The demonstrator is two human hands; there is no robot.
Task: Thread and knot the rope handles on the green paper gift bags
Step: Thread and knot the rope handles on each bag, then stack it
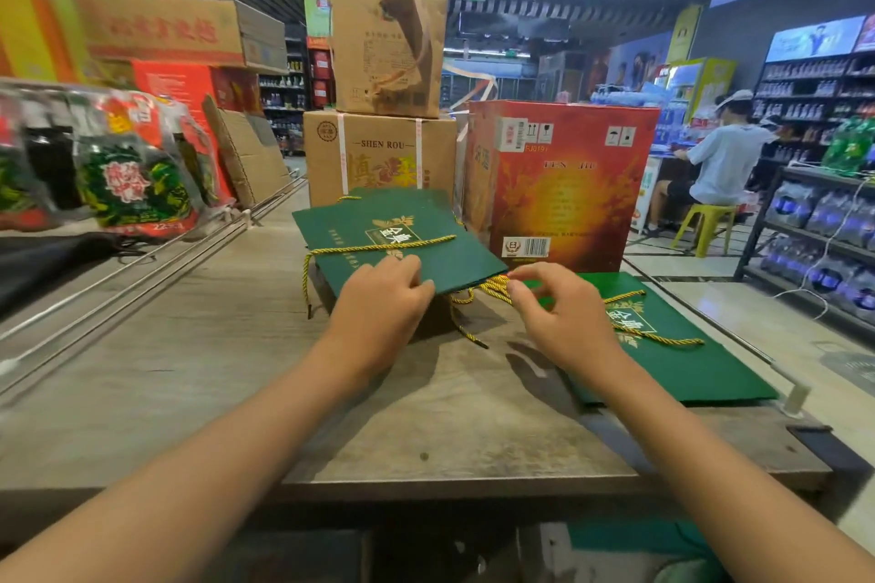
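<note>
A flat green paper gift bag [402, 232] lies tilted on a stack in the middle of the wooden table [213, 383], with a gold rope [379, 247] draped across it. My left hand [379, 298] grips the near edge of this bag. My right hand [549, 312] pinches a bunch of gold rope handles [492, 290] beside the bag's near right corner. A loose rope end [468, 336] trails onto the table. A second green bag [686, 360] with its own gold rope lies flat at the right, partly under my right wrist.
Cardboard boxes [379, 156] and a red carton [558, 180] stand right behind the bags. Packaged goods [128, 170] crowd the left behind metal rails. A person sits on a yellow stool [700, 223] at the far right, next to shelves of bottles [814, 213].
</note>
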